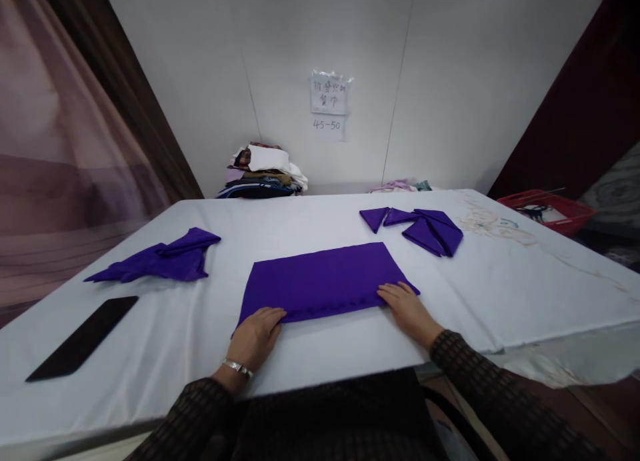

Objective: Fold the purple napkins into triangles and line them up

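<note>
The left hand (256, 337), a bracelet (238, 366) at its wrist, lies over the near left corner of the purple cloth (325, 281); the right hand (407, 312) rests on the near edge, just inside the right corner. Set apart like this, they probably keep that edge taut and straight. Each grip looks low and narrow, fingers close together on the fabric — whether the thumbs pinch it from beneath, I cannot tell. The cloth lies flat as a long rectangle, squarely in front of the person on the white table (310, 357), likely so both hands can reach it evenly.

To the left lies a dark strip (83, 341), with a rumpled cloth (165, 257) beyond it. Farther back on the right, folded pieces (425, 235) sit grouped, perhaps to leave the middle free. A red basket (575, 221) stands past the right side; a clothes pile (265, 174) and wall papers (330, 97) are behind.
</note>
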`<state>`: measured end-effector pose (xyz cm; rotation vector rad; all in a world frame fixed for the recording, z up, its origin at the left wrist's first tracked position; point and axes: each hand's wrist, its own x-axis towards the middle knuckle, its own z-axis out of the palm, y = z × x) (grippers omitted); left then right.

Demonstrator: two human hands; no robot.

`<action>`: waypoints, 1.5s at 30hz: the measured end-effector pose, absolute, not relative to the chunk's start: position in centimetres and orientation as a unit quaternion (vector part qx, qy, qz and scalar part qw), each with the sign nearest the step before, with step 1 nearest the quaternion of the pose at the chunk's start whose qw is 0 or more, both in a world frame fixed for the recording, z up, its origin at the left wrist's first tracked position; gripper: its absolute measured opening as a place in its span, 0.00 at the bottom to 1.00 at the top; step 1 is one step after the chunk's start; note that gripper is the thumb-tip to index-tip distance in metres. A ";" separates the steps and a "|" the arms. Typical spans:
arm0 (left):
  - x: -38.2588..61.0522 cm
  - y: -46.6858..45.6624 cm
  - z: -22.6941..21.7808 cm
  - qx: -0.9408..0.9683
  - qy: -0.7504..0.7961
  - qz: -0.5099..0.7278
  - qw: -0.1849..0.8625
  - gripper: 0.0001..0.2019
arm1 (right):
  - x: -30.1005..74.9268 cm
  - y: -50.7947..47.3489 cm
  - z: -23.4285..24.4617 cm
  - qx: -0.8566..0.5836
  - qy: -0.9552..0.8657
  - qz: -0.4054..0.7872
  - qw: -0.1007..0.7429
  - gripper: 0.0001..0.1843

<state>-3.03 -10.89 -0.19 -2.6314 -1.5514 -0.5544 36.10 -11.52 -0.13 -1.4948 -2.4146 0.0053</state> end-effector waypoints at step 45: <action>1.5 -9.4 0.0 -0.832 -0.535 -0.057 -0.133 0.33 | 41.4 -14.1 0.1 -0.655 -0.753 0.011 0.055 0.37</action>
